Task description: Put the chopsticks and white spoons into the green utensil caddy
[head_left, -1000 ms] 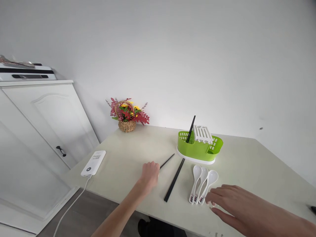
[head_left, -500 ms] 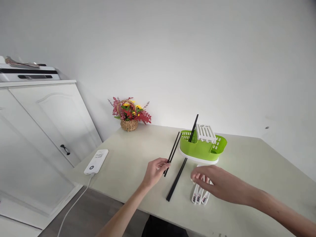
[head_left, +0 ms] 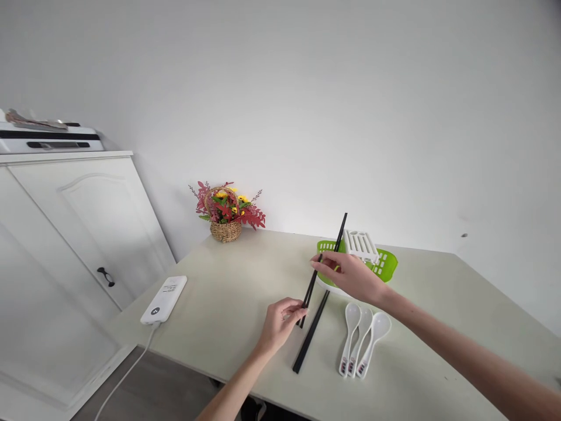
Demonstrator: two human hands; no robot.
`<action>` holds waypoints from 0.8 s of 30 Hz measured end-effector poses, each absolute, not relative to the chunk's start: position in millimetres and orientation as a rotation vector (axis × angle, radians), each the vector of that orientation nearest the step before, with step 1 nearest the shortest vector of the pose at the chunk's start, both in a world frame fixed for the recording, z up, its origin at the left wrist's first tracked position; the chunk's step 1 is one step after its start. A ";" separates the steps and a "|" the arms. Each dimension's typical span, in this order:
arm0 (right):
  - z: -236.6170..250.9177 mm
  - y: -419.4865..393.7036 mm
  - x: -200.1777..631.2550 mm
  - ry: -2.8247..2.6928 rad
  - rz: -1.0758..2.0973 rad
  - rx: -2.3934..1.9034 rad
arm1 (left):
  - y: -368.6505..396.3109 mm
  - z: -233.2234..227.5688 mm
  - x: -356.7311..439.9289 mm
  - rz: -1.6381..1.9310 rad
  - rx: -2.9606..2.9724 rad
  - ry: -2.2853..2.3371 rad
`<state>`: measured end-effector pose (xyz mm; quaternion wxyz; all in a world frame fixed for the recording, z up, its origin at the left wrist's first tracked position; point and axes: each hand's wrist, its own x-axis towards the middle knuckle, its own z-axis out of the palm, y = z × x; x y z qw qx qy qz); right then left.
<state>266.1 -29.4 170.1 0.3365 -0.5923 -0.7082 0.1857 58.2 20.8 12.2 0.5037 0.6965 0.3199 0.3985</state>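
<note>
My left hand (head_left: 283, 320) is closed on the lower part of a pair of black chopsticks (head_left: 310, 291). At their upper end, the fingers of my right hand (head_left: 339, 272) pinch the same pair together. More black chopsticks (head_left: 310, 342) lie on the table just right of my left hand. Behind my right hand stands a green utensil basket (head_left: 385, 266) with a white slotted top (head_left: 361, 245), partly hidden by the hand. Black chopsticks (head_left: 340, 231) lean upright in its left compartment. Three white spoons (head_left: 360, 339) lie side by side below my right forearm.
A wicker basket of artificial flowers (head_left: 226, 231) stands at the back left of the pale table (head_left: 245, 275). A white power bank (head_left: 165, 299) with a cable lies at the left edge. A white cabinet (head_left: 83, 234) is to the left, and a wall rises behind.
My right hand has moved up and left from above the spoons to the chopsticks' top end, where it now grips. The spoons are uncovered. The two chopsticks sit closer together.
</note>
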 end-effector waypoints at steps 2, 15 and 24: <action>170.2 -28.1 265.3 -1.839 0.493 -1.529 | 19.9 12.5 58.4 0.952 1.691 0.782; 169.6 -45.2 258.4 -1.901 0.346 -1.495 | 18.4 3.0 57.6 0.858 1.620 0.707; 163.5 -49.9 255.5 -1.844 0.328 -1.512 | 21.0 2.7 58.0 0.848 1.719 0.704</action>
